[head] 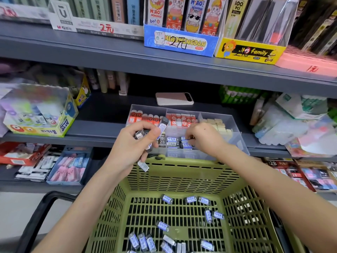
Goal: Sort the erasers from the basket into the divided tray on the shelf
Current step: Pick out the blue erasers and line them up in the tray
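Observation:
A green plastic basket sits below me with several black erasers in blue-and-white sleeves loose on its floor. On the middle shelf stands a clear divided tray; its back compartments hold red-sleeved erasers and beige erasers, its front compartment rows of black erasers. My left hand grips a bunch of several black erasers above the basket's far rim. My right hand reaches into the tray's front compartment and pinches a black eraser against the row.
A phone lies on the shelf behind the tray. A glue-stick display box stands to the left, wrapped packs to the right. Boxes of pen refills fill the upper shelf. The basket's black handle hangs at the lower left.

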The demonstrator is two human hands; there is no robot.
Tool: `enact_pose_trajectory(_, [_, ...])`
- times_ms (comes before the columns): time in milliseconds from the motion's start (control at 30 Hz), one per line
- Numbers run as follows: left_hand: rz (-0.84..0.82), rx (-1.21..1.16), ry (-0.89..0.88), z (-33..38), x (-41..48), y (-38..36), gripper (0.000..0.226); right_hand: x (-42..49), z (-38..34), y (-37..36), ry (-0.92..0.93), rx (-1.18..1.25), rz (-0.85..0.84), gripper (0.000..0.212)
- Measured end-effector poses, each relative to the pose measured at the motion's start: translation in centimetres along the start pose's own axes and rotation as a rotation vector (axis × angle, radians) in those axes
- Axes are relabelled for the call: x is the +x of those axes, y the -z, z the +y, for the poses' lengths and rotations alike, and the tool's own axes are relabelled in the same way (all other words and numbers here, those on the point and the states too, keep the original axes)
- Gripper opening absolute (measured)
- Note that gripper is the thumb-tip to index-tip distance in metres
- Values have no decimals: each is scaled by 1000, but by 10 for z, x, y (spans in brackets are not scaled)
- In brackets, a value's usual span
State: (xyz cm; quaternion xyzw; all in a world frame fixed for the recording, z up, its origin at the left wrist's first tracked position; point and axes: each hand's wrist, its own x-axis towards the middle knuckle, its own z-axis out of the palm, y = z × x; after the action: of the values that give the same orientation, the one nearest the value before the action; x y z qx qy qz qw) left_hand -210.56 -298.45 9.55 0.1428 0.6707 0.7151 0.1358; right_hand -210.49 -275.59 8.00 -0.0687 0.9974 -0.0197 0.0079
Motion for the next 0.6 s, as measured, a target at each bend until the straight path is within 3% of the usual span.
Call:
enact_pose_trajectory(233, [1, -1, -4, 3, 0, 0, 30, 1, 9, 10, 140, -168, -23, 19])
enact_pose_trajectory(333, [14, -1, 0, 3, 1, -1, 30, -1, 12, 12, 156, -77, 10, 21])
enact_pose_trajectory(433, [15, 2, 14, 4, 1, -3, 29, -4, 15, 15, 83, 60, 142, 19])
enact_pose_trajectory(533, [3, -17, 41, 6, 0, -7, 29, -11, 16, 17, 71, 74, 374, 5])
enact_pose_trajectory(600, [-4, -49, 68, 7, 0, -9, 28, -14, 13, 17, 23, 41, 370, 6])
